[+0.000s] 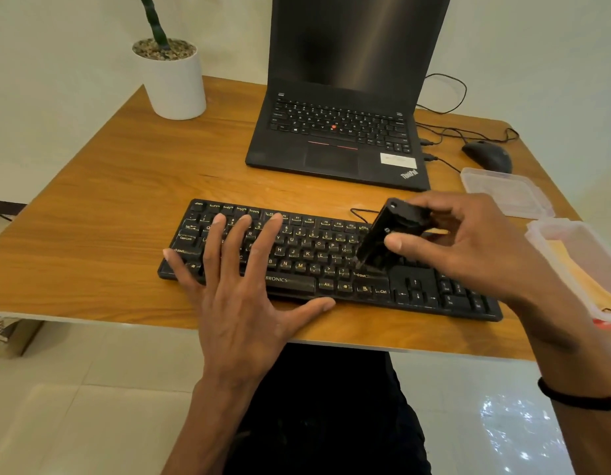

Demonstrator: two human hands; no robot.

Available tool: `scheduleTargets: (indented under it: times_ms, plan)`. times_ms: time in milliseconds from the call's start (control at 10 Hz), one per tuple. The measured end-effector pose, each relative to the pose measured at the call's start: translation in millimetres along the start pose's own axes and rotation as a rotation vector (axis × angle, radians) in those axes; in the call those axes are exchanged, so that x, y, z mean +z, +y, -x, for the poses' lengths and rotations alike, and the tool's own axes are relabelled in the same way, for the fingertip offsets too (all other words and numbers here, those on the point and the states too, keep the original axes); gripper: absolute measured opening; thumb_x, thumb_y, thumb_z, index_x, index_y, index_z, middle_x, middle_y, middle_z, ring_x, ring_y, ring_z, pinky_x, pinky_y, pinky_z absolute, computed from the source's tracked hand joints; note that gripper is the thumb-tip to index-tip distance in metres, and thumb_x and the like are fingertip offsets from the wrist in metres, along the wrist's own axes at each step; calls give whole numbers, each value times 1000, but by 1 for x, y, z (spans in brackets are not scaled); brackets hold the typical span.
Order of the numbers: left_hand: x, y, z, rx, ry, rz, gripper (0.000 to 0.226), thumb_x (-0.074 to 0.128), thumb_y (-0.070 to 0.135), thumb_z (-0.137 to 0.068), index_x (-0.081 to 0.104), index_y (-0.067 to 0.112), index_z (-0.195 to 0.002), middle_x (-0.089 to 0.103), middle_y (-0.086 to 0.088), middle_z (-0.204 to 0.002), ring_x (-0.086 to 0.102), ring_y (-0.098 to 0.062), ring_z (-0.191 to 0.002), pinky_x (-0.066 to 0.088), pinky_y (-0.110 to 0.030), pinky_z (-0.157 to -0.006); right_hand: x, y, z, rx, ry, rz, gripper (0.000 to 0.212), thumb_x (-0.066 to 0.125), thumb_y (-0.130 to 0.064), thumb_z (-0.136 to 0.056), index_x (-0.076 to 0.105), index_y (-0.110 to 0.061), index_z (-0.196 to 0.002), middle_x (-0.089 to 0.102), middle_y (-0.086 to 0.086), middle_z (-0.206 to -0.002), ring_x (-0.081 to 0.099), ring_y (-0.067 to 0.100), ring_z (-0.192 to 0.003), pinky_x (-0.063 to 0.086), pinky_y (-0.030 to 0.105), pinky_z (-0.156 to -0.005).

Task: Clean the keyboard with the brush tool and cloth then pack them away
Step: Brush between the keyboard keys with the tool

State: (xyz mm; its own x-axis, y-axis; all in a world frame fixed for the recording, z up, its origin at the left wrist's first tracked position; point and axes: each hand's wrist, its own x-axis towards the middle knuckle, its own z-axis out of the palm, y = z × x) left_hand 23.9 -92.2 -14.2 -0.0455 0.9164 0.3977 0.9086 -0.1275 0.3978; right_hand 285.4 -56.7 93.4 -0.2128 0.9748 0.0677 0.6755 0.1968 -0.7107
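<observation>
A black keyboard (pixel 317 265) lies along the front of the wooden table. My left hand (pixel 235 289) rests flat on its left half, fingers spread, holding nothing. My right hand (pixel 468 245) grips a black brush tool (pixel 383 234), tilted with its bristle end down on the keys near the right Shift key. No cloth is visible.
A black laptop (pixel 335 138) stands open behind the keyboard. A white plant pot (pixel 172 84) is at the back left. At the right sit a black mouse (pixel 487 156) with cables, a clear plastic lid (pixel 506 193) and a clear plastic box (pixel 581 265). The table's front edge (pixel 331 344) is near.
</observation>
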Motion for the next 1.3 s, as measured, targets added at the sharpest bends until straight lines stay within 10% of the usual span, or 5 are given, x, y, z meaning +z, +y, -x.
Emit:
scheduleTargets:
  times_ms: [200,500,800,1100,1300]
  plan:
    - [1,-1,0,-1,-2,5,119,53,100,-61,27,39,-160,38,-3,-163,16,-27,-160,-4,-73,-121,-21,-2,9,-7,-189,-16,34,81,-43,-74,77,-29,-104,78,-6,-100,74,14,-96,62,49,-86]
    - [2,-1,0,-9,-9,0,120,53,101,-60,29,39,-160,37,-3,-164,16,-27,-160,-5,-73,-121,3,4,-14,-52,145,225,45,79,-38,-83,67,-28,-126,70,-10,-114,67,5,-105,60,31,-90]
    - [2,-2,0,-5,5,2,118,51,100,-61,29,38,-160,38,-4,-163,17,-27,-160,-4,-73,-121,1,-5,17,-125,-210,97,33,78,-44,-82,72,-35,-114,74,-19,-101,71,8,-91,54,17,-67]
    - [2,-2,0,-10,-1,13,120,54,101,-60,27,40,-160,38,-3,-163,16,-27,-160,-5,-72,-122,10,2,-5,-22,207,154,40,75,-35,-87,62,-29,-125,67,-16,-108,65,4,-104,61,36,-89]
    - [2,-2,0,-10,5,13,118,49,101,-62,25,40,-161,38,-3,-163,16,-27,-160,-5,-71,-122,18,-11,5,-60,-102,-22,38,76,-47,-80,72,-30,-113,74,-12,-101,72,10,-94,62,37,-79]
